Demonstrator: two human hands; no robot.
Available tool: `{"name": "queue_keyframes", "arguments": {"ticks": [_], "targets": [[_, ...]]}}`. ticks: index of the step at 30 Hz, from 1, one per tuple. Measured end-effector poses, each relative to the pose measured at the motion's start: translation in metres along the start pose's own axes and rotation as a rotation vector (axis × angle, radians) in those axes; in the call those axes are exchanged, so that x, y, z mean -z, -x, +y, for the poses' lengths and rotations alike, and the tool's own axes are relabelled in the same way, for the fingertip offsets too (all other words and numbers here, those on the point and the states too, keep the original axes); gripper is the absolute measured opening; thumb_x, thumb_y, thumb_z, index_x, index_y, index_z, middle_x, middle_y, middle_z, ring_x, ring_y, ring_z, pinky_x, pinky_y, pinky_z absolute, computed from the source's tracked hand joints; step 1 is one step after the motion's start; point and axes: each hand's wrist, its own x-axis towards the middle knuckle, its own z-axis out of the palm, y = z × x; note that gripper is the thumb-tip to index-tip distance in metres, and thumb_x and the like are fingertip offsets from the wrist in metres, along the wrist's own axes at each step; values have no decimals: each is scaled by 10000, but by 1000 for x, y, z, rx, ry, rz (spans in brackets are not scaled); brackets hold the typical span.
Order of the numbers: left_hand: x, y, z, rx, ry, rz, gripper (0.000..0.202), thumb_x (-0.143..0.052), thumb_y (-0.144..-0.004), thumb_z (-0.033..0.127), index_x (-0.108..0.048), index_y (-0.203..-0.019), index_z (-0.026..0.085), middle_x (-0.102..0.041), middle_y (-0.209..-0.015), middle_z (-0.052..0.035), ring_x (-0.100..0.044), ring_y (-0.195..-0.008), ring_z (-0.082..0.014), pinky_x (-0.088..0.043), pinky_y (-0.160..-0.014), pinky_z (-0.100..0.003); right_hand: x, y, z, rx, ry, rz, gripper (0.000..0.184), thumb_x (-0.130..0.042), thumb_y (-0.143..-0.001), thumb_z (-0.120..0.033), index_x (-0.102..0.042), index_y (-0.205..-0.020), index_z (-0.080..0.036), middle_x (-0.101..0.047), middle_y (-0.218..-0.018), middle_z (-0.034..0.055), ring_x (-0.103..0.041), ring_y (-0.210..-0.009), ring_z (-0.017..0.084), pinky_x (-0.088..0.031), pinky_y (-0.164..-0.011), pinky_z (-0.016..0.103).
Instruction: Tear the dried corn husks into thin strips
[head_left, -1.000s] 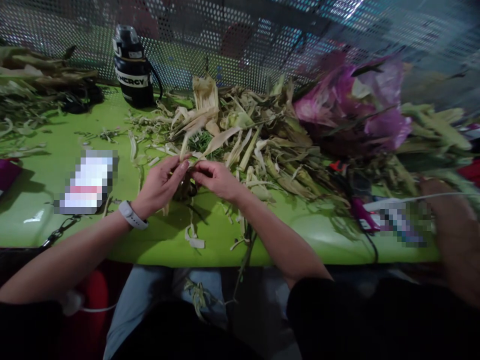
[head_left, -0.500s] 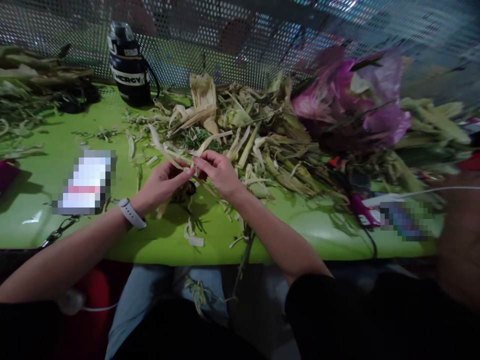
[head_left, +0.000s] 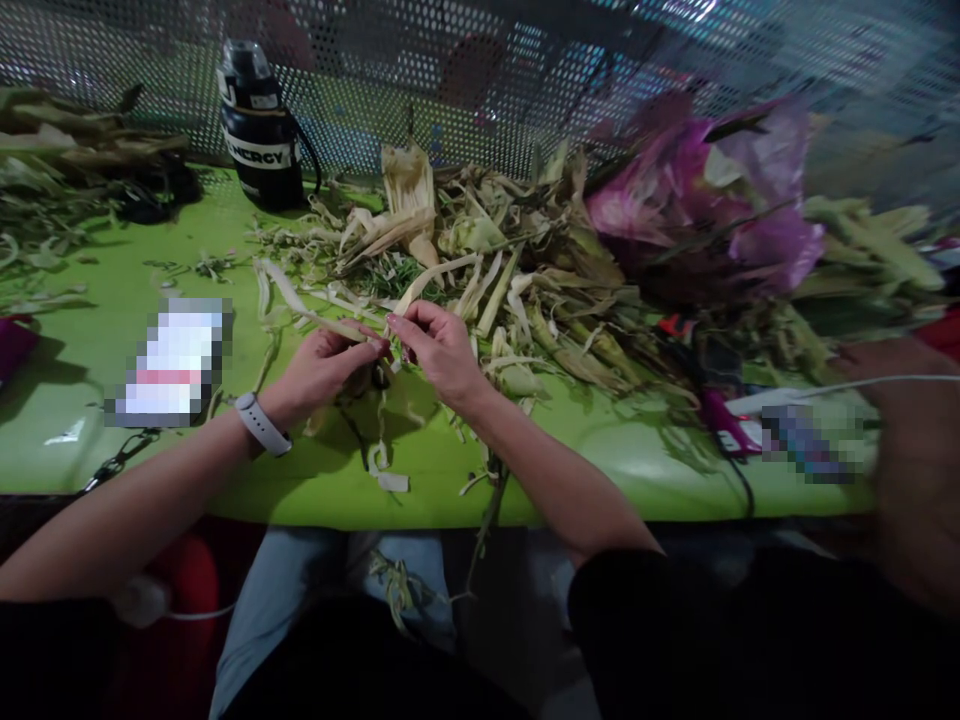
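Observation:
My left hand (head_left: 324, 366), a pale band at its wrist, pinches a pale corn husk strip (head_left: 291, 298) that runs up and left from the fingers. Close against it, my right hand (head_left: 439, 350) has thumb and forefinger pressed on another corn husk strip (head_left: 433, 276), which sticks out up and to the right. The fingertips almost meet, and the spot where the strips come together is partly hidden by them. Below the hands, a curled husk scrap (head_left: 390, 481) lies on the green table (head_left: 300, 490).
Behind the hands spreads a heap of dry corn husks (head_left: 570, 320), with a pink plastic bag (head_left: 772, 240) at right. A dark bottle (head_left: 262, 165) stands at the back left, and a lit phone (head_left: 176, 355) lies nearer. Another person's arm (head_left: 911, 450) is at the right edge.
The left strip's free end has swung left and lower, while the right strip reaches slightly farther right. Both hands stay nearly in place. The other person's hand has come forward at right.

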Motion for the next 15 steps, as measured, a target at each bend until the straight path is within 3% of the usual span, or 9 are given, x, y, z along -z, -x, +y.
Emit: {"name": "queue_keyframes", "arguments": {"ticks": [6,9,11,13,15], "targets": [[-1,3,1,-49,-126,-57,272,-688,-845,419,-694,-823,149,-662,-796,-36,-598,-735,-143,-493,-702,-278,11,-4,-3,-18,118,-14,442,-658,-830,-566,-491,-634,-207,-419,-526,-57,-389,-486,82,-328,-489,250],[-3,4,1,-6,-172,-100,335,-655,-869,472,-705,-893,142,-655,-755,-35,-566,-656,-130,-458,-590,-253,19,-2,-14,158,331,117,429,-659,-846,-537,-508,-619,-204,-487,-600,-19,-460,-594,119,-419,-609,288],[-4,4,1,15,-173,-152,342,-661,-860,482,-700,-877,142,-644,-719,-33,-549,-619,-128,-444,-550,-250,19,2,-21,341,438,168,350,-677,-848,-496,-577,-684,-204,-591,-773,27,-562,-815,177,-471,-817,356],[-5,4,-1,26,-190,-196,324,-690,-831,473,-684,-808,150,-631,-682,-28,-547,-607,-134,-455,-550,-259,15,5,-24,451,491,51,254,-720,-827,-460,-659,-789,-215,-650,-983,56,-563,-1089,244,-415,-1014,448],[-5,4,-3,41,-239,-197,295,-724,-796,447,-668,-751,161,-622,-652,-22,-558,-612,-146,-471,-561,-272,11,5,-21,469,491,-114,202,-748,-815,-429,-705,-865,-237,-667,-1109,57,-513,-1241,272,-347,-1104,500]]}}
